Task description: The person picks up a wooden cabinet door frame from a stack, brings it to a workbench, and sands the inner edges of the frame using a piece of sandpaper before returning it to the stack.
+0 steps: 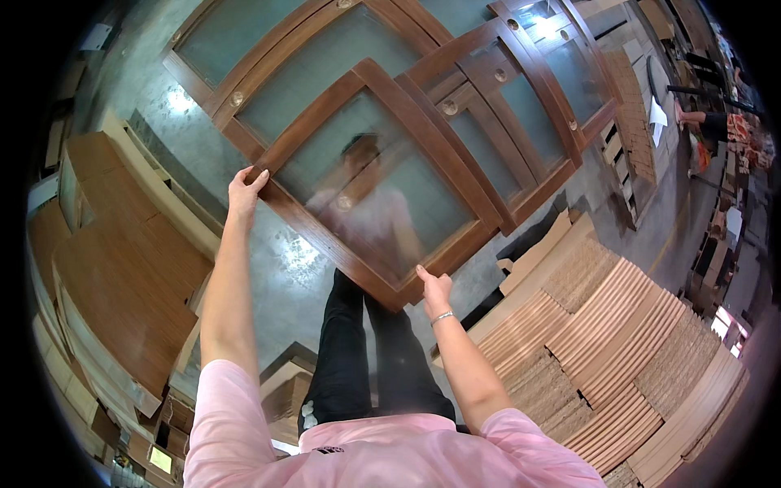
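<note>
Between my two hands is a brown wooden-framed glass door panel (455,180), tilted, its pane reflecting me. My left hand (245,193) grips the frame at its left corner, thumb over the face. At the near right edge, close to the bottom corner, my right hand (436,291) holds the same frame with the thumb on top. Fingers of both hands are partly hidden beneath the wood. Under and beyond this panel lie several similar glass door panels (346,53), with small round discs on their panes and frames.
Stacked flat cardboard (602,325) rises at my right. On the left stand stacks of brown wood-grain boards (122,268). Grey concrete floor (285,268) shows between. Farther right, a person (728,134) is near shelves, and a pallet (622,175) lies beside the panels.
</note>
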The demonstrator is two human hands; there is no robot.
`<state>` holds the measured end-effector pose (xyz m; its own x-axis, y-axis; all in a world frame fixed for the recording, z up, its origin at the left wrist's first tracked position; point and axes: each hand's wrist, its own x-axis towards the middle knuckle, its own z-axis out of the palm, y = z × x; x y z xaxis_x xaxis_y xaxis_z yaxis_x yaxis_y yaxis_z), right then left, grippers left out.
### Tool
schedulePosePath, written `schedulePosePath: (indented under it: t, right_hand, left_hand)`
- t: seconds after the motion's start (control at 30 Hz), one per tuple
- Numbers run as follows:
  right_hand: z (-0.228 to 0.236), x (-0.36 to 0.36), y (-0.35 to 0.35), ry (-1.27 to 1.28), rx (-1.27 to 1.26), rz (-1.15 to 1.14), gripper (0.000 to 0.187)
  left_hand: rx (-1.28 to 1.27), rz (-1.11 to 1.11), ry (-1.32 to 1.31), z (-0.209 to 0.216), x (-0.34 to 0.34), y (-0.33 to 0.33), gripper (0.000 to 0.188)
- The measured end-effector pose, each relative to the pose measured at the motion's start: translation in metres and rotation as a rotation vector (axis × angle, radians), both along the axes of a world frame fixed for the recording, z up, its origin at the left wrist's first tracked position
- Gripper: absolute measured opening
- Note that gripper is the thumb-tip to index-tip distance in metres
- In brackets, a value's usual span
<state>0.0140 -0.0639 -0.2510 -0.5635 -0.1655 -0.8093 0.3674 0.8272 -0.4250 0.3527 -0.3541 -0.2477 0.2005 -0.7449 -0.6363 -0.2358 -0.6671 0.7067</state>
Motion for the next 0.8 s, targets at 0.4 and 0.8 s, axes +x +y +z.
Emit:
schedulePosePath:
  t: [0.4, 0.8]
  right_hand:
    - [0.014, 0.023, 0.001, 0.081, 0.079, -0.064, 0.036]
    - [0.015, 0.015, 0.001, 0.079, -0.067, 0.005, 0.036]
  left_hand:
    - [0.032, 0.046, 0.084, -0.003, 0.019, 0.012, 0.041]
    - [0.054, 0.064, 0.103, 0.000, 0.010, 0.010, 0.043]
